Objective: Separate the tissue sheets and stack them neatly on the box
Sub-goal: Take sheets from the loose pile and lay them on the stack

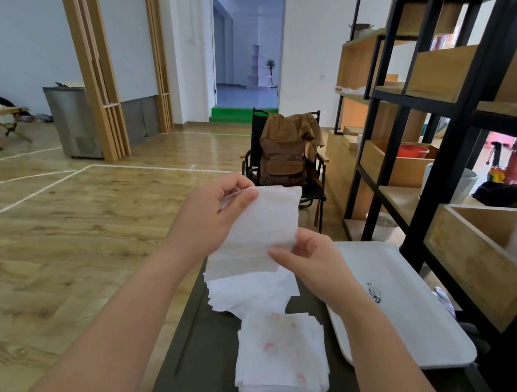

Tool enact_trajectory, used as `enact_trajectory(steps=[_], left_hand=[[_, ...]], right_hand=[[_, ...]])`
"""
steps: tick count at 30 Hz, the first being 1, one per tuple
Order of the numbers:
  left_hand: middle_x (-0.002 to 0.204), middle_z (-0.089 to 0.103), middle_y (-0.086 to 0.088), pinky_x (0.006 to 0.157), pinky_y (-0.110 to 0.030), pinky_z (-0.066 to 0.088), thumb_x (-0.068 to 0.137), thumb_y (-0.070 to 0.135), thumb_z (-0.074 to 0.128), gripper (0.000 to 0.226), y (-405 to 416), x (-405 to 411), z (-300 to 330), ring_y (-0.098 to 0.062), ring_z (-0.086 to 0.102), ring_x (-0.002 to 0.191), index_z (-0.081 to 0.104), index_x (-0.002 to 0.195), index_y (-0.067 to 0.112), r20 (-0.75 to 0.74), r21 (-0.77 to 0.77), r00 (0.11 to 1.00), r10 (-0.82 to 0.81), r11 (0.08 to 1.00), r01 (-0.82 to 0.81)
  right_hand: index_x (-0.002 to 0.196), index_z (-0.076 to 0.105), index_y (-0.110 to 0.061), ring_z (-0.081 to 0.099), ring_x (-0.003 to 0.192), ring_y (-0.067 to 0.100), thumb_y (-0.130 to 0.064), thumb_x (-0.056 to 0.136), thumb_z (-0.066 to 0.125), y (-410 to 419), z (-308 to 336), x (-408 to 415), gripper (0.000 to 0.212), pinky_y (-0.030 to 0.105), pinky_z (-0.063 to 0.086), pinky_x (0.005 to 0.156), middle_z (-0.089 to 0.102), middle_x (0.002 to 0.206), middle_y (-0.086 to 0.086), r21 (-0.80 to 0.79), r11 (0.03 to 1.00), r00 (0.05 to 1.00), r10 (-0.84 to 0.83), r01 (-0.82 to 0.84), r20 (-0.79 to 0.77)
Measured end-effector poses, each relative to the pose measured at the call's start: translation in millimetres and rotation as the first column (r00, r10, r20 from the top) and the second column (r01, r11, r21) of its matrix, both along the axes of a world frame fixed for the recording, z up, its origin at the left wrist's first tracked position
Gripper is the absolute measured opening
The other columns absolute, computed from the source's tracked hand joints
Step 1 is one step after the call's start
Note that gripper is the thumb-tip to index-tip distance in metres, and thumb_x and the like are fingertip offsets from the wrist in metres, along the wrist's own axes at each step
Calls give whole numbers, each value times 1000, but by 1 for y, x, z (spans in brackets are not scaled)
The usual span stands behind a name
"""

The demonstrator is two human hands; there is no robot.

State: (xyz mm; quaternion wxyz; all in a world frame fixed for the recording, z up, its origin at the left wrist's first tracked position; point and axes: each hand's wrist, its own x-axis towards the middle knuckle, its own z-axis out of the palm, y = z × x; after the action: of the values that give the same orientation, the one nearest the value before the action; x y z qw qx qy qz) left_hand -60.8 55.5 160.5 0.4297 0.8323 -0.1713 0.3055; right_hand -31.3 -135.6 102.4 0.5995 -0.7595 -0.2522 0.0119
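Tissue sheet held upright above dark tabletop — left hand pinches top corner, right hand pinches lower edge. Loose sheets below; neat stack nearer — white tray at right.

I take this for a large multipurpose room, more studio or activity hall than home. The glossy wood-plank floor carries white court-style lines. On my right stands a tall black metal shelving unit with plywood boxes, holding a red plastic basin and white pots. A black folding chair with a brown canvas backpack sits ahead, a grey steel cabinet stands by slatted wooden partitions, and an open doorway leads to further bare rooms.
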Motion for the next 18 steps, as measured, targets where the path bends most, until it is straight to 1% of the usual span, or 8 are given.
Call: enact_trajectory(steps=[4,6,8,10,13,14,16,18], left_hand=[[74,62,22,66,-24,42,98,26,59,16,9,-8,0,0,54,71,64,83,29,-10,-52,1000,29,998,-30],[75,64,23,66,-19,43,97,24,61,18,11,-15,-1,3,56,72,64,81,31,-4,-72,1000,18,997,-18],[75,65,24,66,-11,43,94,26,66,19,12,-23,-2,5,58,74,65,77,34,7,-82,1000,-10,997,11],[78,70,18,71,-8,43,88,41,68,20,13,-32,-6,3,62,78,70,70,32,6,-122,996,-89,989,89],[86,73,5,81,-9,44,84,70,54,51,15,-41,-20,-7,67,89,73,65,27,-4,-221,987,-163,962,158],[87,74,5,81,-8,45,83,70,53,50,14,-41,-26,-8,67,89,74,66,28,-30,-260,989,-146,956,134],[90,73,10,76,-10,47,79,60,59,29,12,-41,-39,-5,66,84,74,78,35,-134,-312,987,-91,949,45],[100,71,21,79,-13,48,77,51,66,20,10,-38,-53,4,64,93,70,96,45,-245,-301,967,-74,954,-4]], right_hand=[[99,71,-34,71,91,7,-29,85,74,2,0,-10,15,19,57,72,75,99,-13,99,994,995,63,-54,-83],[92,72,-41,71,86,5,-30,84,74,5,-2,-15,13,15,55,66,74,95,-17,107,994,995,34,-24,-96],[85,71,-52,70,84,1,-31,85,73,7,-4,-18,21,12,53,62,73,92,-21,112,994,996,17,-6,-91],[87,72,-50,70,83,3,-28,87,72,7,-6,-19,22,13,53,63,74,91,-17,148,989,996,4,10,-93],[87,73,-35,67,81,0,-23,86,70,5,-9,-21,12,12,52,60,72,86,-14,140,988,996,-57,67,-75],[84,73,-33,66,80,-1,-20,84,70,3,-12,-21,14,13,52,58,71,85,-14,134,987,994,-80,89,-73],[84,72,-29,70,79,8,-12,83,69,2,-14,-22,18,27,57,55,72,86,-8,144,983,989,-102,117,-109],[86,72,-27,72,77,18,-11,85,72,0,-16,-24,15,36,58,53,73,87,-1,153,981,988,-103,120,-115]])
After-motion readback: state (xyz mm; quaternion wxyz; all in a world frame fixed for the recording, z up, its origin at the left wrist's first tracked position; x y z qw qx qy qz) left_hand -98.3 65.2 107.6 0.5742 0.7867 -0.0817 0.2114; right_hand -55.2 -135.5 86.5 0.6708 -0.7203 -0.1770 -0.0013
